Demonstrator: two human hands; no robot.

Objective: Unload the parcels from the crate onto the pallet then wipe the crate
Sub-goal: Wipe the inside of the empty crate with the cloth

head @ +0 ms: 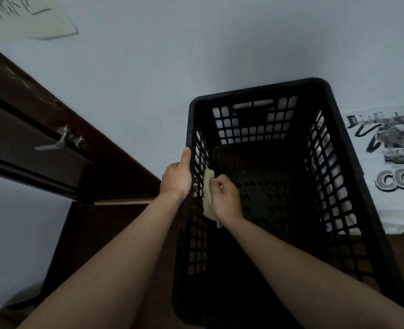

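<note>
Inside one black crate (334, 119), right hand (225, 198) clutches one cloth (208, 186); left hand (176, 178) grips its rim.

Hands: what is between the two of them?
In the head view, a side wall of the crate and a pale yellow cloth. The left hand grips that wall's rim from outside; the right hand holds the cloth against its inner face.

Printed bag (395, 162) cut off right.

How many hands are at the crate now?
2. The left hand grips the left rim of the black crate; the right hand, inside it, holds a pale cloth at the left wall.
</note>
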